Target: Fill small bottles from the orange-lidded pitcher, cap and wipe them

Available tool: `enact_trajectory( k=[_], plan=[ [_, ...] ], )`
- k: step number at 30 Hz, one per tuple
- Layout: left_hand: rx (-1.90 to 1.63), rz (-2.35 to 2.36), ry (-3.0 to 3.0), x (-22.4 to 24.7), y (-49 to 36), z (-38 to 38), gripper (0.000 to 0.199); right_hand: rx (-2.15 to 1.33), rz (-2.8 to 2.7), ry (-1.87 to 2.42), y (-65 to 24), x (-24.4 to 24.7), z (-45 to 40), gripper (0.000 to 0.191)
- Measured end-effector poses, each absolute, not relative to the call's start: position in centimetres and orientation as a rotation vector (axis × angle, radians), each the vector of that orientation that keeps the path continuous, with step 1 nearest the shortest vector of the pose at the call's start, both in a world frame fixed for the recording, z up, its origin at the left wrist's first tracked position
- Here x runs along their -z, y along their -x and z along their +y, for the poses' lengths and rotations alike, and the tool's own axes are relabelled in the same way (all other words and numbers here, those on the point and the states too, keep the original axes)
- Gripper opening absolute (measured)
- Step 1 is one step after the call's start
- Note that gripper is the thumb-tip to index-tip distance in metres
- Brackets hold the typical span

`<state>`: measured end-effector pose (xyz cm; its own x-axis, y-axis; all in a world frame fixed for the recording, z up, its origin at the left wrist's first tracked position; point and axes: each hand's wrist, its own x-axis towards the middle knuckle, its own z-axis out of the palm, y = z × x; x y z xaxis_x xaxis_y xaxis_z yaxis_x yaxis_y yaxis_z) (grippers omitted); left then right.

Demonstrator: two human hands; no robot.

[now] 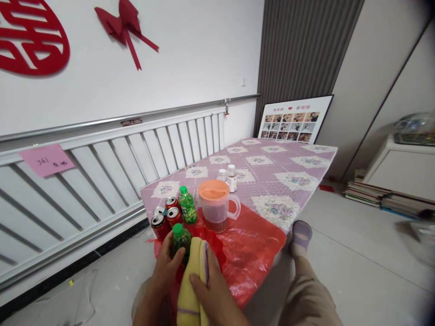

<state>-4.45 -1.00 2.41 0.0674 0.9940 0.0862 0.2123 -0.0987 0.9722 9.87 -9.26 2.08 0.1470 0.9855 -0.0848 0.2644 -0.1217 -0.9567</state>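
Note:
My left hand (167,267) is wrapped round a green bottle (181,238) with a green cap, near the table's front edge. Folded yellow cloth (189,290) with a purple edge is gripped in my right hand (212,283), close beside that bottle. Behind them a second green bottle (188,207) stands upright by several drink cans (174,216). A clear pitcher (215,212) with an orange lid and a little dark liquid inside stands on red plastic sheeting (248,249).
Two small white-capped bottles (232,178) stand behind the pitcher on the patterned tablecloth (258,160). A white radiator (136,158) runs along the left wall. A framed photo board (295,120) leans behind the table; stacked books (370,194) lie at right.

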Motion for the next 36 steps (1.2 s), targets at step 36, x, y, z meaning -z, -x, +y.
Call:
enact_trajectory(
  k=[36],
  plan=[
    [-1.201,1.46,-1.544,-3.7,2.5,-1.3,0.063,-0.93,-1.335,1.49,-10.4,-1.6,-8.8,0.072]
  ],
)
